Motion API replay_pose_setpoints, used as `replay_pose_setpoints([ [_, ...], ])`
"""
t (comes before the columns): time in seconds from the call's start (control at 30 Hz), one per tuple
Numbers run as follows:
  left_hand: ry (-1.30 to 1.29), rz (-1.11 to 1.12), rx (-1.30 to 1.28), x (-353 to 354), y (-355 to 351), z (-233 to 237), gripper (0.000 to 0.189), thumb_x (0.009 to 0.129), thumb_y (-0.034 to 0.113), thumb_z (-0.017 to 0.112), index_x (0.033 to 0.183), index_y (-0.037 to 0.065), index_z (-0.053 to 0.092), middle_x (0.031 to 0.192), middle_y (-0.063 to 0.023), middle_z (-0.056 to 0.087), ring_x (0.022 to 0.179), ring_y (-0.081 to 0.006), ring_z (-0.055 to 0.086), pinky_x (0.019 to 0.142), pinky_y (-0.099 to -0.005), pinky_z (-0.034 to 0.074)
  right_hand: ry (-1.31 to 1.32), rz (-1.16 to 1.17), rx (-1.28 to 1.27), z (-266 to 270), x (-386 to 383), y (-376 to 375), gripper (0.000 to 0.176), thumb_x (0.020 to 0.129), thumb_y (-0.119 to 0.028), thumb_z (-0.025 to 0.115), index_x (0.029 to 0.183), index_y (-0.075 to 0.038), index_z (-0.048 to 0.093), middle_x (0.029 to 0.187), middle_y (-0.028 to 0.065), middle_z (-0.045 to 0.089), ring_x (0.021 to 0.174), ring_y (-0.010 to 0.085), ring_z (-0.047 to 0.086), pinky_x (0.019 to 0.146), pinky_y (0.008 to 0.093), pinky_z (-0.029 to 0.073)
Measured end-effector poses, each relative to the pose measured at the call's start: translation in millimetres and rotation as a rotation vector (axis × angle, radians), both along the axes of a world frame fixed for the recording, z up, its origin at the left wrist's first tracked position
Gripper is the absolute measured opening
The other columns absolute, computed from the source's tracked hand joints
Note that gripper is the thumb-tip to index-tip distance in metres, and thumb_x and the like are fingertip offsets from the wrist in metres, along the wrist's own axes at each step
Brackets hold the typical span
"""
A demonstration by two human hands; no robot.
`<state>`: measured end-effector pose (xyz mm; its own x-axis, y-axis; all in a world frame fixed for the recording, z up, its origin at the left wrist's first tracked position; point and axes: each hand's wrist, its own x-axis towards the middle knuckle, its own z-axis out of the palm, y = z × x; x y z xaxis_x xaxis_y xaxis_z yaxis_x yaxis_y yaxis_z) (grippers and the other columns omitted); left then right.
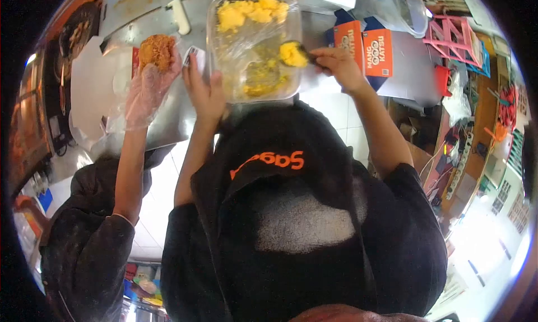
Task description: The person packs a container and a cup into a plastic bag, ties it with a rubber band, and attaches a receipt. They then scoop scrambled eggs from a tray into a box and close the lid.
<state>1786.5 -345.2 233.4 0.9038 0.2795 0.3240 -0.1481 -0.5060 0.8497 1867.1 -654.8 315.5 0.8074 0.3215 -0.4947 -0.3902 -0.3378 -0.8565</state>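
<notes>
A clear plastic container (218, 19) with yellow food lumps (252, 11) stands on the metal counter in front of me. My left hand (204, 92) grips its left wall near the front corner. My right hand (339, 64) holds a dark spoon (308, 56) reaching in from the right, with a scoop of yellow food (292, 53) on it. More yellow-green food lies at the container's bottom (260, 78). My black shirt with orange lettering (269, 159) fills the lower view.
To my left a co-worker's gloved hand (147, 89) holds a fried, breaded piece (157, 50) over white paper (92, 92). Orange printed boxes (367, 50) sit right of the container. A pink rack (451, 36) and cluttered shelves stand at far right.
</notes>
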Motion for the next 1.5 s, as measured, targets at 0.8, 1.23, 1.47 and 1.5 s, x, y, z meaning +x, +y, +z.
replay_pose_setpoints([
  [0.8, -0.157, -0.591, 0.512, 63, -331, 96, 0.056, 0.082, 0.033, 0.066, 0.123, -0.004, 0.054, 0.107, -0.0203, 0.058, 0.100, -0.0365, 0.054, 0.082, -0.0449, 0.042, -0.361, -0.543, -0.291, -70, -52, -323, 0.019, 0.092, -0.010, 0.049, 0.106, -0.005, 0.061, 0.078, 0.0002, 0.065, 0.061, 0.0063, 0.052, 0.055, 0.0246, 0.042],
  [1.23, 0.588, -0.468, 0.749, 134, -431, 22, 0.051, 0.089, 0.035, 0.036, 0.081, -0.004, 0.068, 0.084, -0.0277, 0.065, 0.085, -0.0421, 0.064, 0.081, -0.0494, 0.049, -0.727, -0.030, -0.913, -131, -50, -340, 0.027, 0.087, -0.007, 0.048, 0.112, -0.012, 0.058, 0.103, 0.0163, 0.059, 0.101, 0.0345, 0.056, 0.087, 0.0425, 0.047],
  [1.47, 0.626, -0.612, 0.634, 116, -396, 70, 0.051, 0.091, 0.044, 0.047, 0.085, -0.003, 0.068, 0.083, -0.0233, 0.067, 0.078, -0.0409, 0.064, 0.075, -0.0454, 0.050, -0.748, -0.573, -0.526, -124, -40, -358, 0.021, 0.095, -0.008, 0.044, 0.113, -0.008, 0.055, 0.090, 0.0118, 0.059, 0.078, 0.0218, 0.059, 0.071, 0.0323, 0.049],
  [1.5, 0.308, -0.598, 0.481, 106, -376, 82, 0.044, 0.089, 0.039, 0.054, 0.088, -0.002, 0.068, 0.084, -0.0208, 0.067, 0.078, -0.0389, 0.064, 0.073, -0.0432, 0.050, -0.623, -0.683, -0.356, -111, -39, -357, 0.020, 0.097, -0.009, 0.043, 0.114, -0.007, 0.053, 0.086, 0.0102, 0.058, 0.071, 0.0169, 0.053, 0.065, 0.0287, 0.045],
])
